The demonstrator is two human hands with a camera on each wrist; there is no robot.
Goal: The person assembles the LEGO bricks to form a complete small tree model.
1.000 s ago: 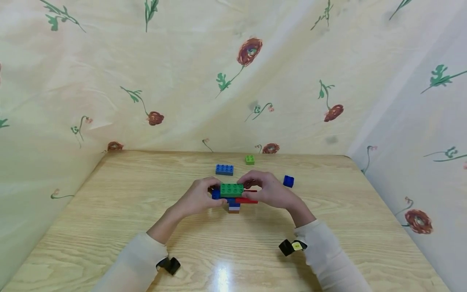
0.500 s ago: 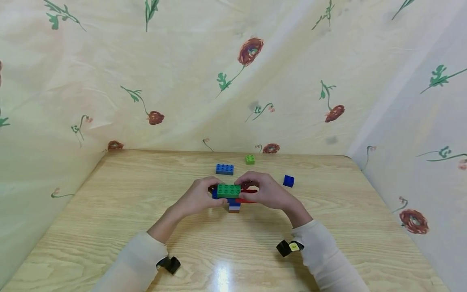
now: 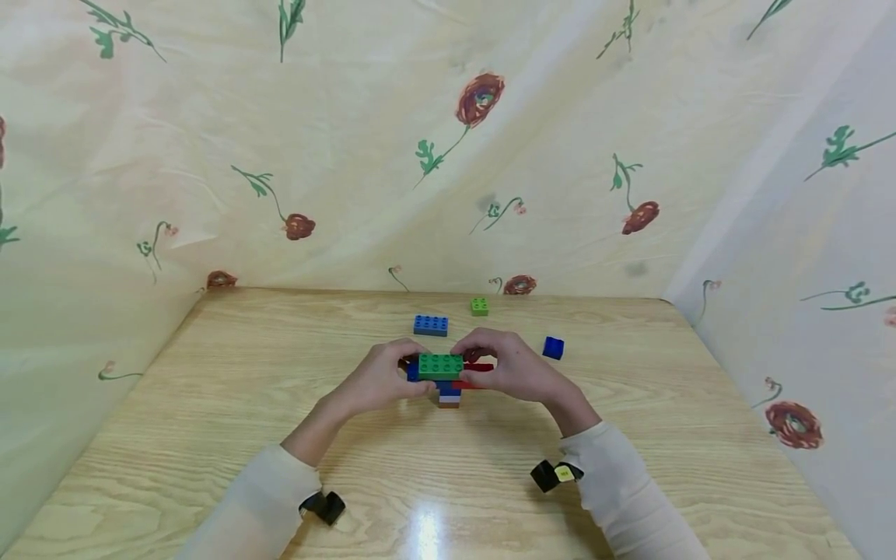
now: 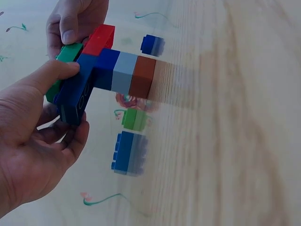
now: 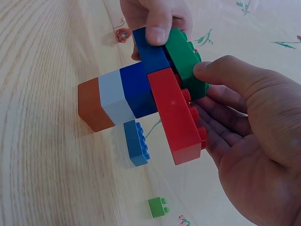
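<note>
A small tower of building bricks stands on the table, with brown (image 5: 94,104), white (image 5: 114,96) and blue (image 5: 138,89) bricks from the bottom up. Across its top lie a long dark blue brick (image 4: 75,89) on the left and a red brick (image 5: 175,117) on the right, end to end. My left hand (image 3: 381,378) grips the dark blue brick between thumb and fingers. With thumb and fingers my right hand (image 3: 516,367) holds a green brick (image 3: 441,367) over these two. Whether its studs are fully pressed together with theirs, I cannot tell.
Behind the hands a lighter blue brick (image 3: 430,325) and a small lime green brick (image 3: 479,306) lie on the wooden table (image 3: 231,373). A small dark blue brick (image 3: 554,348) is to the right. A flowered cloth (image 3: 350,155) hangs beyond the table's back edge.
The green brick and my right hand have shifted slightly left along the top of the tower. My left hand has kept its grip in the same place.
</note>
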